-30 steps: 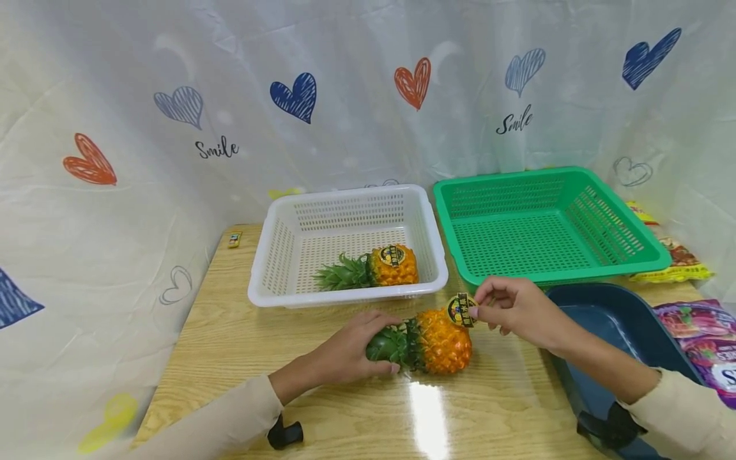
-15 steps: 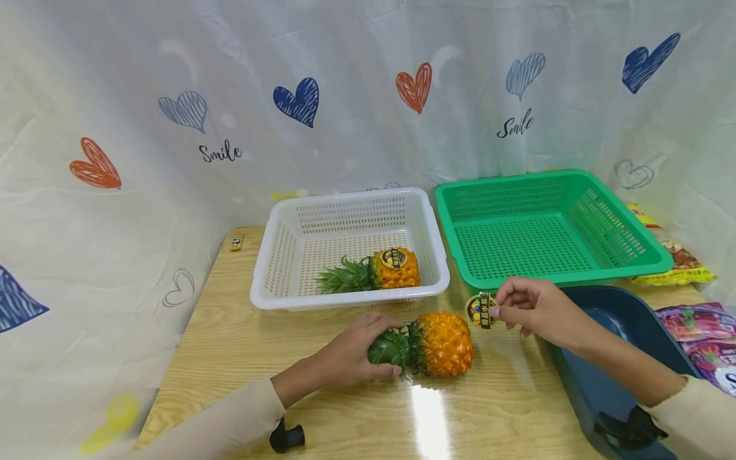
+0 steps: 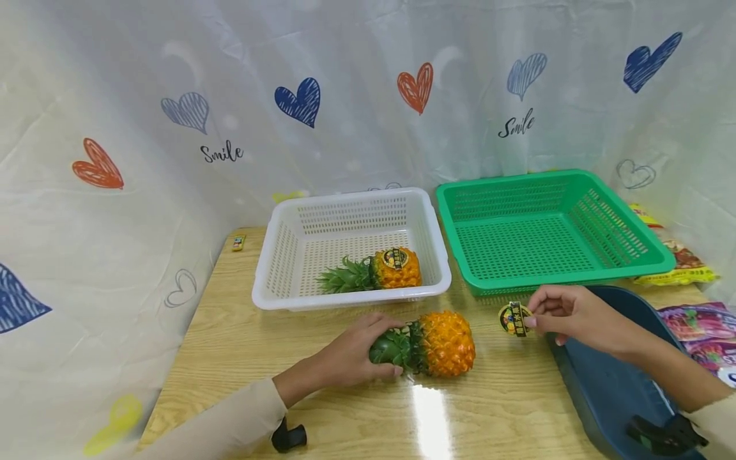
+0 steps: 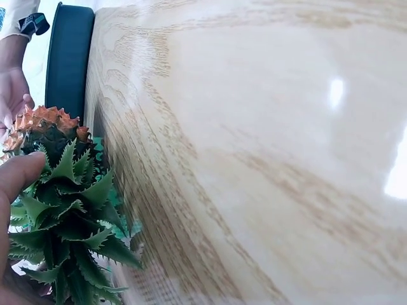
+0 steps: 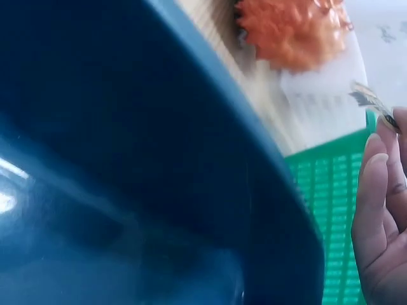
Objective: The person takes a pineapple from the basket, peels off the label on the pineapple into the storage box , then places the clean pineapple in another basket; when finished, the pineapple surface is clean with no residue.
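A pineapple [image 3: 447, 344] lies on its side on the wooden table, orange body to the right. My left hand [image 3: 359, 348] grips it by its green leaf crown [image 4: 70, 222], thumb on the near side. Between thumb and fingertips my right hand [image 3: 581, 319] pinches a round black-and-gold sticker label [image 3: 515, 319], apart from the fruit and to its right. In the right wrist view the sticker [image 5: 369, 100] shows nearly edge-on at the fingertips. A second pineapple [image 3: 397, 267], bearing a similar label, lies in the white basket [image 3: 351, 301] behind.
A green basket [image 3: 566, 278] stands at the back right. Under my right forearm sits a dark blue bin [image 3: 592, 383]. Snack bags [image 3: 698, 332] lie at the far right, and a small yellow packet [image 3: 238, 243] rests at the table's back left corner.
My right hand has drawn the sticker away from the pineapple's body, moving right to the blue bin's edge. My left hand has kept its grip on the crown.
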A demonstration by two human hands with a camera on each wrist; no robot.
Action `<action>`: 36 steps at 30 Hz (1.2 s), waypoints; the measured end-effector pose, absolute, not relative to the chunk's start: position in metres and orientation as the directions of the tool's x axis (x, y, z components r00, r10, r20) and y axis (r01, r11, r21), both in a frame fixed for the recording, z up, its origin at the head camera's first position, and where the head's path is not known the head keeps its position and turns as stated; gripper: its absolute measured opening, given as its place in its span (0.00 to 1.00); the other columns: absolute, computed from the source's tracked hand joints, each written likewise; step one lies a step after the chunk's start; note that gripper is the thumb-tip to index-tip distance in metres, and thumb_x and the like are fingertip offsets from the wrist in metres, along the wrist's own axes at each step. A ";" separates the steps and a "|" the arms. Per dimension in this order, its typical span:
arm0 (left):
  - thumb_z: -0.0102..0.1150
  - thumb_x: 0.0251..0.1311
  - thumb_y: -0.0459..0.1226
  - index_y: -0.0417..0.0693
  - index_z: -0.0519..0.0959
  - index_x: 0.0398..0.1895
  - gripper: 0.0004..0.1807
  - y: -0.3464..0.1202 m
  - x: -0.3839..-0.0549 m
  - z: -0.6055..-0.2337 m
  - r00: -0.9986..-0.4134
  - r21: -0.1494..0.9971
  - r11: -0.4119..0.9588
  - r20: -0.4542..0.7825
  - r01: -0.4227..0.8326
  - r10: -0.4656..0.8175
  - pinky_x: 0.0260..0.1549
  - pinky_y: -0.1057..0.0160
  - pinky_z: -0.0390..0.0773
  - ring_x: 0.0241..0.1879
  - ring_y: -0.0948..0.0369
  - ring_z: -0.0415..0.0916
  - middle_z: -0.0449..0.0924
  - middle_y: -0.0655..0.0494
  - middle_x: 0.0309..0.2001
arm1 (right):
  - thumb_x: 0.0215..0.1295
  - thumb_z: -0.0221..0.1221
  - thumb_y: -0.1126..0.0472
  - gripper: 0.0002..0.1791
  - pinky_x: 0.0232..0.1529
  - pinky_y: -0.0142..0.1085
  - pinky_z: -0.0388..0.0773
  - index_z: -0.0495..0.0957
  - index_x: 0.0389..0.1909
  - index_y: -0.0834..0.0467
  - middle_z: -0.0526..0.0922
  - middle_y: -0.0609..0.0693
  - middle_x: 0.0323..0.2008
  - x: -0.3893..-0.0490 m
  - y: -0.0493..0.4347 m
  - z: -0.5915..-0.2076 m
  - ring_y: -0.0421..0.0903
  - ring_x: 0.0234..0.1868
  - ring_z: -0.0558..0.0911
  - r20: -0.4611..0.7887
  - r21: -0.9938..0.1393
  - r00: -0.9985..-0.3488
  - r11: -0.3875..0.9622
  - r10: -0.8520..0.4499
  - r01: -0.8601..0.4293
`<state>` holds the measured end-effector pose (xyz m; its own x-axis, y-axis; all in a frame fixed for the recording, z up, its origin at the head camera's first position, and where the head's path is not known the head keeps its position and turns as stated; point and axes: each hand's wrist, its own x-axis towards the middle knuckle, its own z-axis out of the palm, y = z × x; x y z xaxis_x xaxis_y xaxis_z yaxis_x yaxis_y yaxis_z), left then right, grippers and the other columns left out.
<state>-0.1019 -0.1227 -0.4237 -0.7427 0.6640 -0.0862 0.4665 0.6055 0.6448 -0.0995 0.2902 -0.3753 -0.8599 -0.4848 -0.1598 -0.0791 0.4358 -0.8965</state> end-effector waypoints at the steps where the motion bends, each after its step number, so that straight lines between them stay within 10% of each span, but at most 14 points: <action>1: 0.68 0.60 0.55 0.65 0.65 0.73 0.39 -0.123 -0.102 -0.423 -0.743 0.644 0.606 -0.085 0.467 0.664 0.44 0.65 0.77 0.57 0.60 0.69 0.67 0.58 0.66 | 0.75 0.56 0.62 0.09 0.28 0.42 0.78 0.75 0.47 0.64 0.83 0.51 0.34 -0.099 0.293 -0.375 0.52 0.31 0.79 -0.170 -0.895 -0.861 0.440 -0.480 -0.068; 20: 0.69 0.59 0.54 0.64 0.65 0.73 0.39 -0.123 -0.104 -0.426 -0.747 0.657 0.599 -0.082 0.457 0.660 0.36 0.70 0.78 0.50 0.62 0.70 0.68 0.58 0.64 | 0.77 0.52 0.63 0.09 0.32 0.40 0.77 0.74 0.53 0.60 0.85 0.47 0.41 -0.097 0.350 -0.384 0.47 0.39 0.82 -0.214 -0.842 -0.884 0.537 -0.415 -0.049; 36: 0.67 0.61 0.56 0.66 0.64 0.74 0.39 -0.124 -0.104 -0.425 -0.741 0.629 0.615 -0.091 0.475 0.665 0.49 0.59 0.77 0.58 0.60 0.69 0.68 0.58 0.64 | 0.76 0.55 0.50 0.22 0.33 0.42 0.78 0.70 0.60 0.62 0.84 0.44 0.45 -0.097 0.369 -0.391 0.42 0.39 0.80 -0.374 -0.699 -0.910 0.699 -0.178 0.150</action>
<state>-0.1039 -0.1237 -0.4251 -0.7410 0.6652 -0.0912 0.4751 0.6154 0.6290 -0.0971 0.3689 -0.3909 -0.9101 -0.1784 -0.3740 0.1503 0.6990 -0.6991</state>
